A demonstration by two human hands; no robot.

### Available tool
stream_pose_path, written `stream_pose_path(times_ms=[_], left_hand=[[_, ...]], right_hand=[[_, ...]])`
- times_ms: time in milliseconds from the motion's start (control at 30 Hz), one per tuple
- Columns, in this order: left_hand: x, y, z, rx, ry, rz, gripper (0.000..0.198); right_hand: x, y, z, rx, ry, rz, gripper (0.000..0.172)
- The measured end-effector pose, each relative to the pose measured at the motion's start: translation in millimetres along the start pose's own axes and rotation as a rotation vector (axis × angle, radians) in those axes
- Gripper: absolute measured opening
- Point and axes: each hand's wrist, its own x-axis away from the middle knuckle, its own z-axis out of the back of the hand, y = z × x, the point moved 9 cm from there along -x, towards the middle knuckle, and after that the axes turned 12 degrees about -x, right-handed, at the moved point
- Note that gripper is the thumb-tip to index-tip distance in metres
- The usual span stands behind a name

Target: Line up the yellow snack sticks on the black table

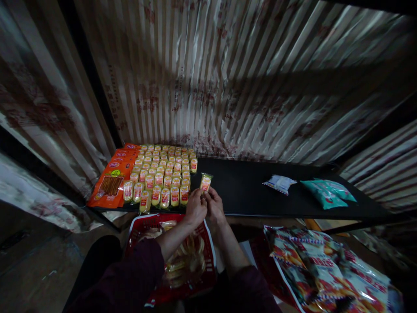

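Note:
Both hands meet at the front edge of a black shelf (241,191), closed on the lower end of one small wrapped snack cake (206,181). My left hand (196,208) grips it from the left, and my right hand (214,205) from the right. The cake stands upright in clear film with a red and white label. Just left of the hands, rows of matching wrapped cakes (165,196) cover the shelf. Below my forearms sits a red box (133,234) with more wrapped pieces inside, partly hidden by my left arm.
Orange snack packets (110,184) overlap at the shelf's left end. Farther right lie a white and blue packet (279,184) and teal packets (325,193). A box at lower right holds several red and white bags (322,265). A striped sheet (211,87) hangs behind, beside dark frame posts.

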Motion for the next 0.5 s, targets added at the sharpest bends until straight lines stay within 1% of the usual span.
stream_pose_path(times_ms=[133, 267, 500], left_hand=[[-16, 1, -3.9, -0.032, -0.009, 0.02, 0.043], [-32, 3, -5.7, -0.067, 0.007, 0.037, 0.04], [-56, 5, -8.5, -0.092, 0.05, 0.033, 0.034]], right_hand=[[-15, -3, -6, 0.05, -0.011, 0.006, 0.045], [-29, -3, -11, 0.084, -0.041, 0.036, 0.042], [-55, 9, -16, 0.058, -0.037, 0.032, 0.044]])
